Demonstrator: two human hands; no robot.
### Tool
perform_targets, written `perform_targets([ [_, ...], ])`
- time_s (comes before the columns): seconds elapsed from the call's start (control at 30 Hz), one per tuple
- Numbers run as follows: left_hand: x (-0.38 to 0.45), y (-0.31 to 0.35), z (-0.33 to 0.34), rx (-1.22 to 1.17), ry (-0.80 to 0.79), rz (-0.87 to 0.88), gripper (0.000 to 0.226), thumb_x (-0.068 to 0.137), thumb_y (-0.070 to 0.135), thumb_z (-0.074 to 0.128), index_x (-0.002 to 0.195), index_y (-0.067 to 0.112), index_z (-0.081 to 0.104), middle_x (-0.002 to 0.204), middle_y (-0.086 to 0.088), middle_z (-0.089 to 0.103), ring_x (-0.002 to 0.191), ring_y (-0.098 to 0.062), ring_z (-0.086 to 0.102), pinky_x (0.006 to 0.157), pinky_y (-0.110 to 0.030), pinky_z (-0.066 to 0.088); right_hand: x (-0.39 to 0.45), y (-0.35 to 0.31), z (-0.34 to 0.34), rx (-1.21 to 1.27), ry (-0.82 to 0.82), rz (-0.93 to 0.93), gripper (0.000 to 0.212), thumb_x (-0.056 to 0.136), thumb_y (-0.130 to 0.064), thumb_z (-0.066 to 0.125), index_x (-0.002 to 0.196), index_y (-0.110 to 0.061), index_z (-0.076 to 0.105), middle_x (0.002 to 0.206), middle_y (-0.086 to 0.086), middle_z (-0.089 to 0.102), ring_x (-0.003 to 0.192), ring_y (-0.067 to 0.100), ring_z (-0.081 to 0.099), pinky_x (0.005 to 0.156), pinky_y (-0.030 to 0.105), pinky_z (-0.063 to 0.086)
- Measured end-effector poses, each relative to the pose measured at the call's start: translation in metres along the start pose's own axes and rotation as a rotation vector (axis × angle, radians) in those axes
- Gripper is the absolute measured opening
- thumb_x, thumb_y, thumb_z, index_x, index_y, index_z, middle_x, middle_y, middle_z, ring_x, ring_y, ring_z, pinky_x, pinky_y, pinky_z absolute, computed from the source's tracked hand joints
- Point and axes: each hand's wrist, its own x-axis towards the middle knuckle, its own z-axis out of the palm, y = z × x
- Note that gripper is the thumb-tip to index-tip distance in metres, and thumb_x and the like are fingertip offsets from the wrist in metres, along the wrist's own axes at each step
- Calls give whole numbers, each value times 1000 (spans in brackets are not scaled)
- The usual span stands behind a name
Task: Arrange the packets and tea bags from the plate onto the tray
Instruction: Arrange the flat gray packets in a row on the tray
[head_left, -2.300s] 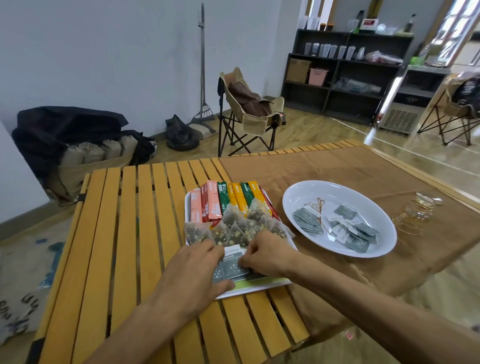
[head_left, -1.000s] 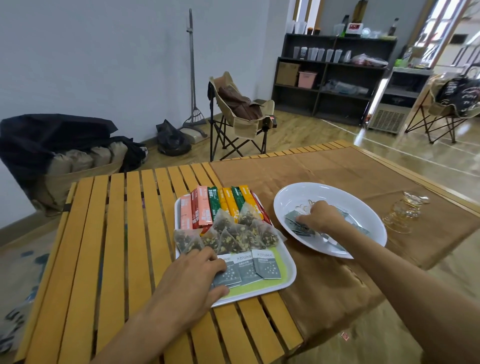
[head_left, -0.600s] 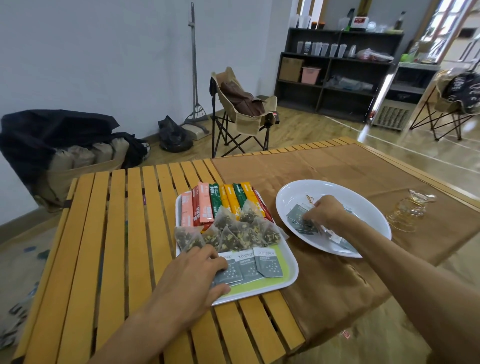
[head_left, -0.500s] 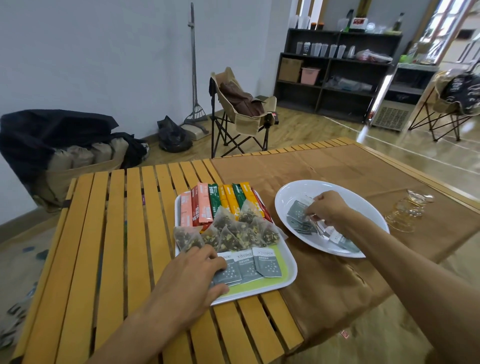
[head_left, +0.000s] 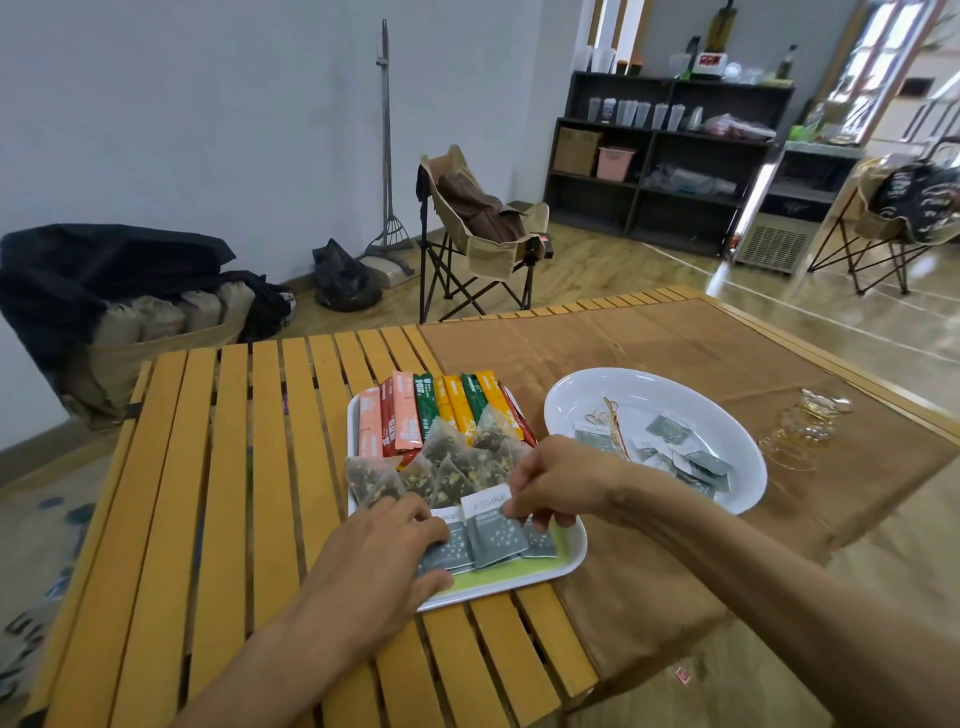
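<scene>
Over the tray (head_left: 569, 564), the right hand (head_left: 558, 483) pinches 1 grey packet (head_left: 491, 530); the left hand (head_left: 382, 553) presses flat, fingers straight, on neighbouring packets (head_left: 449, 548) (more lie on the plate (head_left: 571, 395) beside it).

Worktop (head_left: 218, 467): slatted wood, yellow-orange, smooth w/ a satin sheen. Cloth (head_left: 597, 353) over its right half: brown fabric, matt, creased. Tray (head_left: 574, 558) at the near edge: white plastic rim, glossy, w/ a lime-green inner face. Plate (head_left: 587, 395) on the cloth: white, smooth, glossy; plastic or ceramic, can't tell. Stick packets (head_left: 415, 410) along the tray's far edge: printed foil or film, slight shine. Tea bags (head_left: 457, 462): see-through mesh, dry leaf visible inside. Gray packets (head_left: 493, 540) at the tray's near edge: matt paper-like wrap, white tops. Glass cup (head_left: 802, 431) near the worktop's right edge: clear, amber-tinted, shiny.
</scene>
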Motion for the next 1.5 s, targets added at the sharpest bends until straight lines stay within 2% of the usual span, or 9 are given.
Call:
perform_targets([
  [0.1,1,0,-1,0,-3,1,47,84,64,52,126,42,49,120,20,46,103,-1,40,85,-19,37,6,2,10,-49,43,37,21,90,-16,72,95,4,73,79,4,74,55,5,63,45,16,44],
  [0.27,1,0,-1,8,-7,5,47,85,64,51,127,42,49,120,21,46,102,-1,39,81,-19,36,14,10,23,-87,200,18,13,88,-18,73,81,-8,78,73,4,75,49,4,61,49,16,48],
  [0.63,5,5,0,-20,55,30,41,81,66,54,113,39,57,103,22,46,91,0,41,68,-15,35,17,16,29,-165,259,-9,14,92,-16,65,80,-11,68,67,2,70,47,6,63,49,15,51],
  [0.8,13,14,2,-97,67,75,40,85,61,53,118,39,59,114,21,49,98,2,39,80,-16,35,14,15,4,-126,260,36,21,93,-19,65,77,-8,73,59,-1,68,42,3,58,46,17,47],
  [0.93,16,18,7,-129,43,93,43,87,57,54,125,38,57,125,19,50,108,0,39,88,-18,33,18,27,-33,-72,438,111,33,88,-21,63,57,-10,67,55,6,67,40,11,52,42,18,41],
  [1.0,17,18,9,-135,39,98,43,89,56,53,127,37,57,125,19,50,109,0,38,91,-18,34,27,42,-49,-78,569,170,31,88,-21,59,65,-3,68,57,10,67,45,15,57,43,19,41],
  [1.1,18,18,11,-139,42,96,42,90,55,52,128,36,56,125,20,50,108,1,37,90,-17,34,42,71,-62,-174,696,280,26,90,-28,59,88,-2,63,75,12,65,74,28,64,60,28,48],
  [1.3,18,16,13,-139,46,101,42,90,55,51,127,36,57,125,21,50,106,1,36,85,-15,31,59,95,-64,-260,697,390,38,83,-44,70,94,-12,52,87,6,63,70,19,56,49,28,37],
  [1.5,18,15,14,-140,49,105,42,90,55,50,127,36,57,127,21,50,106,1,36,86,-15,30,66,100,-69,-114,681,411,30,83,-30,74,96,-9,58,88,9,66,80,25,66,65,34,56],
])
